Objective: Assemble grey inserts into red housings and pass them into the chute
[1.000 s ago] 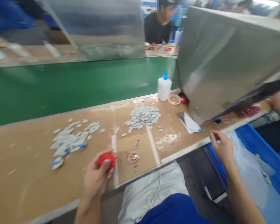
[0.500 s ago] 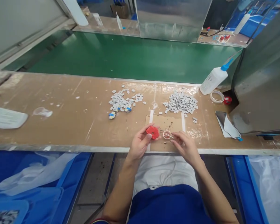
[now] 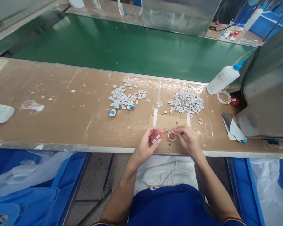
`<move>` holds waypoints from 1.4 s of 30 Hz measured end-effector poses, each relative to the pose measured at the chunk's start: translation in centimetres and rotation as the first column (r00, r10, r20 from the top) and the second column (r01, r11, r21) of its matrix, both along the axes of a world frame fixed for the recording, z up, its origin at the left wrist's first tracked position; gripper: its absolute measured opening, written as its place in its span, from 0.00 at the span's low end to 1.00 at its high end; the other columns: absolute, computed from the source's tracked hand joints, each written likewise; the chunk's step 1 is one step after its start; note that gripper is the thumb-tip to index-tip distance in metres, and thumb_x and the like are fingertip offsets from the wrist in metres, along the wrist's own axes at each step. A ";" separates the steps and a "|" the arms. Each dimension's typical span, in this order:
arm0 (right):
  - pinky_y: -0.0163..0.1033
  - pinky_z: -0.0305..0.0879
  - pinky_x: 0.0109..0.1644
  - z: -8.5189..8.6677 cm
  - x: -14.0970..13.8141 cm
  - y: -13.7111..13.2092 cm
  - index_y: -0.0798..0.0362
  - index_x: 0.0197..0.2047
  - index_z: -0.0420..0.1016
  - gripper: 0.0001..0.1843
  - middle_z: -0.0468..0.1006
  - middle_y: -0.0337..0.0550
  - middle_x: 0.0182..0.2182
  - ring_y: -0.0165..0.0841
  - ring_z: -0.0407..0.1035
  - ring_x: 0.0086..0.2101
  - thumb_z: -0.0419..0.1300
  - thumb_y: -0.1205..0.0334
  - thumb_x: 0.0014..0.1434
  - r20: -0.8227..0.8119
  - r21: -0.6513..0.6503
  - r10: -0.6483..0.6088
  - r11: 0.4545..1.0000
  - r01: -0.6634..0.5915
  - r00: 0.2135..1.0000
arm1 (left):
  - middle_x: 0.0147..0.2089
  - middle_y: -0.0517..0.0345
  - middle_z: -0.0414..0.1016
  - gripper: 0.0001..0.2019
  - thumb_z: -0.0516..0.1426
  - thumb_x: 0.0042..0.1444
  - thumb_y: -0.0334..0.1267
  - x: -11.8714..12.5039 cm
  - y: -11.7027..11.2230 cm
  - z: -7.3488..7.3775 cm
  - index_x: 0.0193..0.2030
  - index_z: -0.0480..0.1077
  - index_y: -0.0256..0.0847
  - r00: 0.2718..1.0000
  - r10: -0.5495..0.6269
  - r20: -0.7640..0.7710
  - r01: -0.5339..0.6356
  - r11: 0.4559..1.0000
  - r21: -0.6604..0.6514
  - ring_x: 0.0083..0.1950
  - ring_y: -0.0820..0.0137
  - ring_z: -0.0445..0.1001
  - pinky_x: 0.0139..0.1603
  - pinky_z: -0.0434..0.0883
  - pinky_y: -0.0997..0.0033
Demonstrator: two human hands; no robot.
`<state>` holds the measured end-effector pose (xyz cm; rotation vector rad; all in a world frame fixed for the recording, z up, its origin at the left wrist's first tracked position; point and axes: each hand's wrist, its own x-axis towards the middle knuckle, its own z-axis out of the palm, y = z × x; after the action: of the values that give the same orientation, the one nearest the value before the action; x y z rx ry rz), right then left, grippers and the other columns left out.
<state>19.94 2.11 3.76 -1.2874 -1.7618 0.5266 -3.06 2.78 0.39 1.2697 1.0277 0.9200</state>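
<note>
My left hand (image 3: 145, 146) is closed round a small red plastic piece (image 3: 156, 137), whose upward side shows a dark band and a pale rectangle. Just right of it, a small round dish with a pale rim (image 3: 172, 136) rests on the cardboard patch at the table's front edge. Over the dish's right rim, my right hand (image 3: 187, 139) has its thumb and fingertips pinched together; what they hold, if anything, is too small to make out. Tiny metal bits (image 3: 169, 144) lie around the dish.
Beyond my hands are two heaps of small grey-white tiles, a left heap (image 3: 122, 97) and a right heap (image 3: 187, 101). A white bottle with blue nozzle (image 3: 223, 80), a tape roll (image 3: 224, 97) and a foil-like packet (image 3: 231, 125) stand right. Behind runs a green belt (image 3: 132, 51).
The red piece has been turned in my left hand and now shows its banded side. My right fingers have shifted from beside the dish to its upper right rim. The view has tilted slightly.
</note>
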 end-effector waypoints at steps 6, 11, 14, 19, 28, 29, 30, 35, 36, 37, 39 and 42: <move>0.43 0.80 0.43 -1.2 0.2 -1.6 0.49 0.39 0.80 0.09 0.87 0.47 0.38 0.39 0.82 0.39 0.65 0.53 0.67 -0.219 -0.175 -0.208 0.970 0.171 0.953 | 0.60 0.46 0.77 0.20 0.62 0.65 0.40 0.3 0.0 0.0 0.62 0.75 0.43 0.992 -0.007 -0.130 0.032 0.981 0.193 0.60 0.60 0.78 0.62 0.74 0.61; 0.45 0.82 0.43 -1.9 -0.1 -2.1 0.51 0.37 0.77 0.17 0.87 0.47 0.35 0.40 0.84 0.36 0.70 0.45 0.61 -0.453 -0.344 -0.368 0.912 0.221 0.812 | 0.50 0.48 0.84 0.19 0.66 0.62 0.43 0.6 -0.4 -0.5 0.58 0.75 0.42 0.994 0.043 -0.102 -0.028 0.989 0.143 0.48 0.61 0.84 0.50 0.79 0.65; 0.45 0.83 0.42 -1.4 -0.3 -2.2 0.50 0.37 0.75 0.18 0.87 0.46 0.34 0.39 0.84 0.35 0.71 0.44 0.61 -0.487 -0.337 -0.392 0.909 0.247 0.780 | 0.48 0.50 0.85 0.13 0.66 0.62 0.42 0.5 -0.5 -0.7 0.51 0.77 0.43 0.988 0.095 -0.122 -0.062 0.966 0.251 0.45 0.63 0.84 0.48 0.79 0.67; 0.45 0.84 0.43 0.4 -1.4 -2.6 0.49 0.40 0.78 0.10 0.88 0.46 0.38 0.40 0.84 0.38 0.69 0.53 0.65 -0.471 -0.234 -0.291 0.951 0.200 0.833 | 0.47 0.51 0.84 0.11 0.64 0.64 0.38 0.5 -0.2 -0.2 0.52 0.78 0.43 0.983 0.098 -0.156 -0.032 0.926 0.377 0.47 0.64 0.82 0.50 0.78 0.66; 0.41 0.84 0.42 1.4 -3.6 -1.8 0.45 0.45 0.79 0.06 0.88 0.42 0.41 0.37 0.84 0.39 0.65 0.67 0.67 -0.204 -0.021 -0.007 1.000 0.002 0.979 | 0.48 0.49 0.82 0.12 0.65 0.65 0.40 0.6 -0.3 -0.6 0.54 0.78 0.42 0.983 0.081 -0.167 -0.016 0.934 0.356 0.47 0.63 0.82 0.47 0.77 0.67; 0.41 0.83 0.41 1.3 -3.7 -1.7 0.45 0.44 0.79 0.06 0.88 0.42 0.41 0.37 0.84 0.39 0.65 0.67 0.67 -0.190 -0.019 -0.007 1.000 0.003 0.982 | 0.47 0.50 0.82 0.12 0.65 0.65 0.40 0.6 -0.3 -0.6 0.53 0.78 0.42 0.982 0.083 -0.169 -0.016 0.930 0.367 0.47 0.64 0.81 0.47 0.77 0.68; 0.41 0.83 0.41 1.2 -3.8 -1.6 0.45 0.44 0.79 0.05 0.88 0.43 0.41 0.37 0.84 0.39 0.64 0.66 0.68 -0.175 -0.020 -0.010 1.000 0.007 0.984 | 0.47 0.50 0.82 0.12 0.65 0.65 0.40 0.6 -0.3 -0.6 0.53 0.77 0.42 0.982 0.085 -0.171 -0.014 0.926 0.377 0.46 0.64 0.81 0.46 0.76 0.68; 0.40 0.83 0.38 0.6 -4.2 -1.4 0.47 0.42 0.79 0.04 0.88 0.44 0.40 0.36 0.84 0.36 0.62 0.62 0.70 -0.118 -0.029 -0.031 0.999 0.027 0.993 | 0.46 0.51 0.81 0.11 0.64 0.66 0.39 0.6 -0.1 -0.5 0.53 0.77 0.41 0.976 0.094 -0.195 -0.003 0.905 0.425 0.45 0.66 0.81 0.45 0.76 0.70; 0.40 0.83 0.38 0.6 -4.2 -1.4 0.48 0.42 0.79 0.04 0.88 0.45 0.40 0.36 0.84 0.36 0.62 0.62 0.70 -0.122 -0.028 -0.027 0.999 0.024 0.992 | 0.45 0.51 0.81 0.11 0.64 0.66 0.39 0.6 -0.1 -0.4 0.53 0.77 0.41 0.976 0.096 -0.194 -0.002 0.900 0.436 0.45 0.66 0.81 0.45 0.76 0.70; 0.39 0.83 0.37 0.7 -4.1 -1.4 0.48 0.43 0.79 0.03 0.88 0.44 0.40 0.36 0.84 0.36 0.62 0.62 0.70 -0.134 -0.028 -0.019 0.999 0.016 0.991 | 0.45 0.51 0.81 0.10 0.64 0.66 0.38 0.6 -0.1 -0.4 0.53 0.77 0.41 0.977 0.094 -0.191 0.001 0.896 0.444 0.45 0.67 0.81 0.45 0.76 0.70; 0.39 0.83 0.40 1.0 -3.7 -1.7 0.48 0.44 0.79 0.03 0.88 0.44 0.40 0.36 0.84 0.38 0.64 0.65 0.69 -0.171 -0.015 -0.007 1.000 0.004 0.985 | 0.45 0.51 0.82 0.11 0.64 0.66 0.38 0.6 -0.1 -0.4 0.54 0.78 0.41 0.980 0.090 -0.179 0.000 0.894 0.448 0.45 0.67 0.81 0.45 0.76 0.70; 0.42 0.82 0.46 1.4 -2.4 -2.2 0.48 0.46 0.79 0.07 0.87 0.44 0.41 0.37 0.84 0.42 0.65 0.69 0.67 -0.204 0.017 -0.063 0.998 0.068 0.977 | 0.49 0.49 0.82 0.13 0.63 0.67 0.37 0.5 -0.2 -0.5 0.57 0.78 0.42 0.985 0.104 -0.136 -0.039 0.910 0.413 0.48 0.66 0.81 0.47 0.77 0.70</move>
<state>17.57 -0.10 5.19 -1.2256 -1.5472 0.5766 -2.58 2.58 -0.14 1.6847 1.0395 1.1490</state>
